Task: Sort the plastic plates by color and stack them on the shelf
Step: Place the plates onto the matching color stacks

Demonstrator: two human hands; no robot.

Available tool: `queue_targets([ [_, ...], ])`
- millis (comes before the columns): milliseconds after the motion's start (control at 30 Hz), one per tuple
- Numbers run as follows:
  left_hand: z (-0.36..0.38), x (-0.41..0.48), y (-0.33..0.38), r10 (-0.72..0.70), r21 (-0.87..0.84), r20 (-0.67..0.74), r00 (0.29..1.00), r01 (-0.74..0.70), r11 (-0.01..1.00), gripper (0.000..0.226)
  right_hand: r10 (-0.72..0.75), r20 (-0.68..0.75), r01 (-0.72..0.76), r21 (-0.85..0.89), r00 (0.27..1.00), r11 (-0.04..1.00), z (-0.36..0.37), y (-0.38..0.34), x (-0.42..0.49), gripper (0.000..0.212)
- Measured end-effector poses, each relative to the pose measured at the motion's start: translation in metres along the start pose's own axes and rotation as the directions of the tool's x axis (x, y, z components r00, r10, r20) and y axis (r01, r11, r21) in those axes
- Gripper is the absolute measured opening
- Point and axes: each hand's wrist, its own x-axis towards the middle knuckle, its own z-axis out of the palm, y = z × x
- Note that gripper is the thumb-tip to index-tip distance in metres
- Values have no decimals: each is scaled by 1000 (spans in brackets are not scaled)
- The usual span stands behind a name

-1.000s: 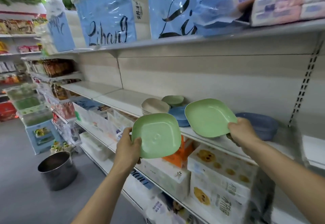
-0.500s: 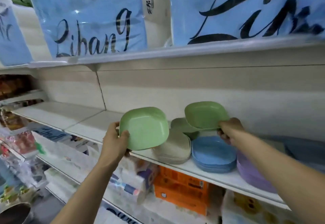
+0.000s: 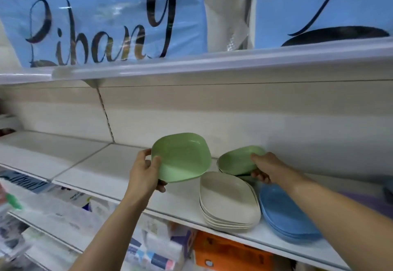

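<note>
One view only: head-worn wide-angle camera. Faces forward at the shelving back panel [image 3: 212, 111], close in. Sits above the white shelf [image 3: 102, 164], seeing its top; below the upper shelf [image 3: 212, 62], seeing its front lip.

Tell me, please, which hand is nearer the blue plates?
Right. The right hand is just behind the blue plates; the left hand is farther left, past the cream plates.

The right hand [image 3: 264, 167] has carried its green plate [image 3: 238, 161] down and back until it sits low just behind the cream stack [image 3: 227, 200]. The left hand [image 3: 144, 175] has brought the other green plate [image 3: 182, 158] closer, just left of that stack.
</note>
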Motion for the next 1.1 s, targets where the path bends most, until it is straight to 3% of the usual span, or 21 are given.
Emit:
queue_targets([
  [100, 14, 11, 0, -4, -36, 36, 999, 5, 999, 21, -147, -28, 136, -255, 989, 957, -11, 2, -5, 38],
  [167, 26, 17, 3, -4, -52, 66, 998, 8, 999, 19, -286, -37, 236, -472, 958, 850, -24, 1, -12, 46],
  [233, 41, 22, 6, -8, -77, 96, 995, 15, 997, 19, -396, -34, 306, -575, 918, 759, -34, 0, -19, 53],
  [433, 92, 32, 20, -39, -111, 222, 974, 65, 992, 18, -589, -19, 446, -632, 808, 633, -63, 6, -41, 52],
  [600, 121, 40, 27, -81, -120, 313, 946, 124, 985, 23, -496, 85, 433, -629, 864, 646, -64, 15, -37, 52],
  [767, 127, 44, 23, -93, -166, 305, 948, 149, 975, 30, -388, 230, 443, -614, 892, 653, -40, 24, -20, 52],
  [933, 117, 43, 23, -107, -193, 306, 946, 172, 966, 29, -524, 100, 418, -735, 846, 535, -27, 28, -9, 25],
  [1100, 106, 44, 28, -88, -224, 280, 956, 154, 962, 31, -659, 44, 480, -721, 751, 499, -35, 25, -25, 23],
])
